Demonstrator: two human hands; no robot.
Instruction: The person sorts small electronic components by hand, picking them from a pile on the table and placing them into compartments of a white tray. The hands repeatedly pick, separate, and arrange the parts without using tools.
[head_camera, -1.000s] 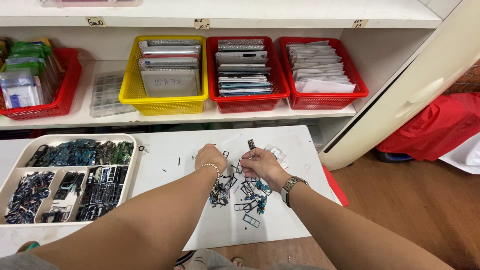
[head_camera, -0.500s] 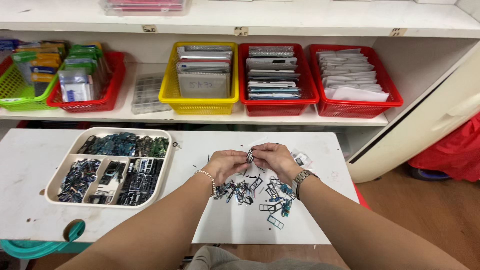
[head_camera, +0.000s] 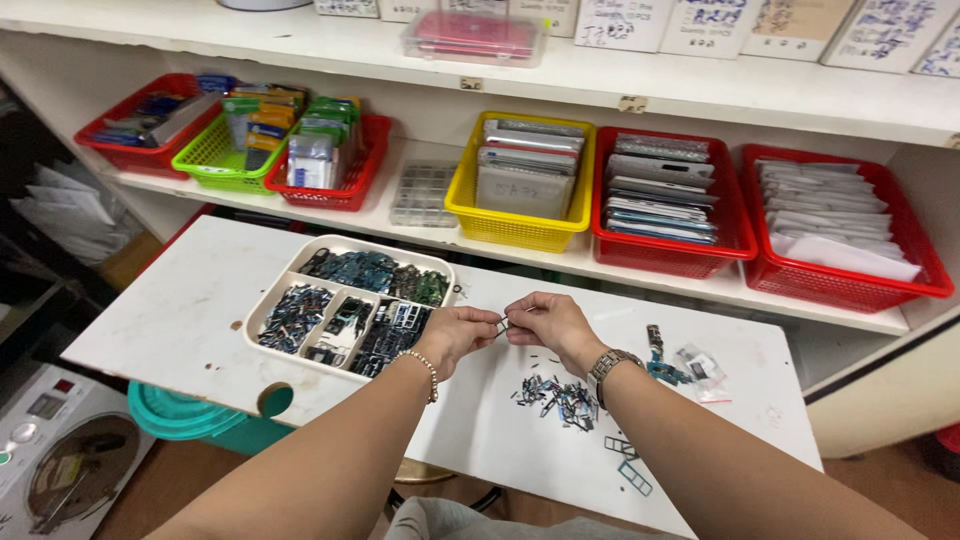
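My left hand (head_camera: 458, 333) and my right hand (head_camera: 548, 322) meet above the white table (head_camera: 180, 320), fingertips pinching one small thin metal part (head_camera: 503, 323) between them. A bead bracelet is on my left wrist, a metal watch on my right. Below my right hand lies a pile of small metal parts (head_camera: 558, 398). Just left of my left hand stands a white divided tray (head_camera: 345, 303) filled with sorted small dark parts.
The shelf behind holds a yellow basket (head_camera: 520, 185), red baskets (head_camera: 668, 200) with flat stacked items, a green basket (head_camera: 222, 150) and a clear parts box (head_camera: 424, 194). Small bags and green parts (head_camera: 680, 365) lie at the table's right. A teal tub (head_camera: 190, 425) sits under the table.
The view has swung left and come closer. Both hands have lifted off the parts pile and moved left toward the tray, still pinching a small part together.
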